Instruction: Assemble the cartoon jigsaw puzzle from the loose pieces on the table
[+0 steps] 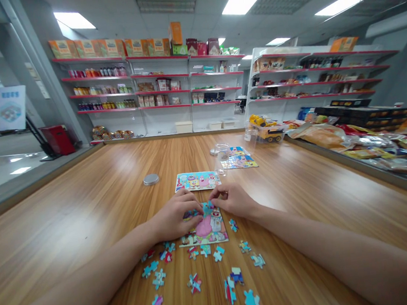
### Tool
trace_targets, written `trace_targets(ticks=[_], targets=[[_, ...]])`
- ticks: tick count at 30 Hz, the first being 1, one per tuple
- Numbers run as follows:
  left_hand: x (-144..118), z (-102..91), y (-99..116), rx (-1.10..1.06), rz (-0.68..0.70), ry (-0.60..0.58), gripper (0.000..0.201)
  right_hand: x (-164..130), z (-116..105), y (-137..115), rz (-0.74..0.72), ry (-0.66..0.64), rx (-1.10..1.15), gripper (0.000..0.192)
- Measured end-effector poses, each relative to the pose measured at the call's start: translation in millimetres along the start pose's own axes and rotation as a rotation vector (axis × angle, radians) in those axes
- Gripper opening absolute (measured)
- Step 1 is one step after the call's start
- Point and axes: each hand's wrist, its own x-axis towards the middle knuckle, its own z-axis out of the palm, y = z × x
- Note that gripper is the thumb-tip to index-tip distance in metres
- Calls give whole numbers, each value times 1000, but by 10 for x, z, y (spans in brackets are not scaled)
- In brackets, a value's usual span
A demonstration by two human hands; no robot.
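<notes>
We find the right hand point(236, 200) narrowed to a pinch at a blue piece point(210, 204) along the upper edge of the puzzle point(204, 228); whether it grips, we cannot tell. The left hand point(177, 216) curls over the puzzle's left side, its hold likewise unclear. Loose pieces point(159, 278) lie nearer; we judge them light, stiff, creasable at the tabs, best held by the edges. The wooden table point(102, 203) looks smooth; stocked shelves point(163, 107) stand beyond.

Two hands point(236, 201), roughly sixteen loose puzzle pieces point(159, 278) (some crowded together)
</notes>
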Motion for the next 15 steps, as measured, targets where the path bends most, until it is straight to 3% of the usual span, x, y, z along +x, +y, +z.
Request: trace_targets(ticks=[15], targets=[[-17, -5, -8, -13, 1, -19, 14, -26, 26, -56, -49, 12, -84, 9]])
